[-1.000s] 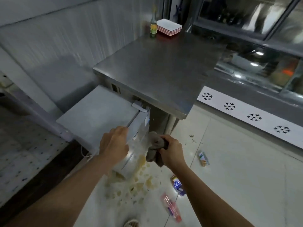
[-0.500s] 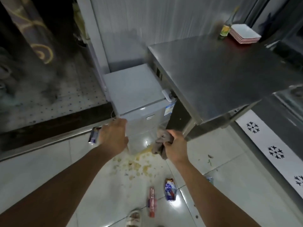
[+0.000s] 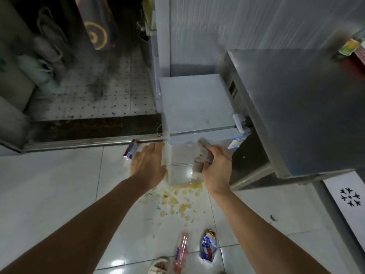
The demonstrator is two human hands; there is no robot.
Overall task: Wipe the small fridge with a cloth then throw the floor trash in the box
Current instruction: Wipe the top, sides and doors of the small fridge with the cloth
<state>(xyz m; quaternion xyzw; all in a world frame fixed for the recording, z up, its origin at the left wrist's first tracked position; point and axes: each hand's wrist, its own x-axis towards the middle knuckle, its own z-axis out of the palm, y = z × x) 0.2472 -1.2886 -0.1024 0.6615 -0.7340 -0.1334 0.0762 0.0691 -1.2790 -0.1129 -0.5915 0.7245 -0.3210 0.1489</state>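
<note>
The small white fridge (image 3: 194, 107) stands on the floor between a doorway and a steel table. My right hand (image 3: 216, 168) grips a bunched brown-grey cloth (image 3: 203, 155) against the fridge's front. Stretched toward the fridge's front left corner, my left hand (image 3: 148, 163) has its fingers straight. Trash lies on the tiled floor: a can (image 3: 131, 149) just left of my left hand, a pink plastic bottle (image 3: 180, 252) and a blue-and-white wrapper (image 3: 207, 247) near my foot. A yellowish spill (image 3: 177, 200) with scattered bits spreads in front of the fridge.
The steel table (image 3: 300, 107) overhangs the fridge's right side, with a bottle (image 3: 349, 46) at its far corner. A dark doorway (image 3: 79, 76) with a metal threshold opens on the left. My shoe (image 3: 159, 265) is at the bottom edge.
The view has swung left, bringing the doorway and the can into sight. My right hand with the cloth has risen a little on the fridge front. My left hand has opened out beside the fridge's corner.
</note>
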